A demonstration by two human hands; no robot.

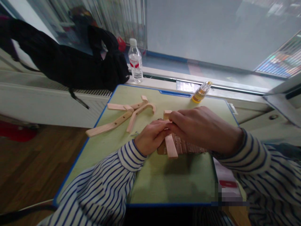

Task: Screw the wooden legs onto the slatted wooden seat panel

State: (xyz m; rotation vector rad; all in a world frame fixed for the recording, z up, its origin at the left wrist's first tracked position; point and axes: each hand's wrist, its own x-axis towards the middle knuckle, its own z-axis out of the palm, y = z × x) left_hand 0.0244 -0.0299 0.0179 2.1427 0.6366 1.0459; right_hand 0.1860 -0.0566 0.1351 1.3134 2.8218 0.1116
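between left hand [152, 136] and right hand [203, 127], a wooden bar [171, 147] is held

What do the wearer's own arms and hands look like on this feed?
The left sleeve and right sleeve are long and loose, off-white with narrow dark-blue stripes, ending in striped cuffs. The left hand and right hand are ungloved.

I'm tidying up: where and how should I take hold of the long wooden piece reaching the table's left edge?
Probably pinch the long piece by its free end, coming from the table's left: that end lies clear, while its other end crowds the other pieces.
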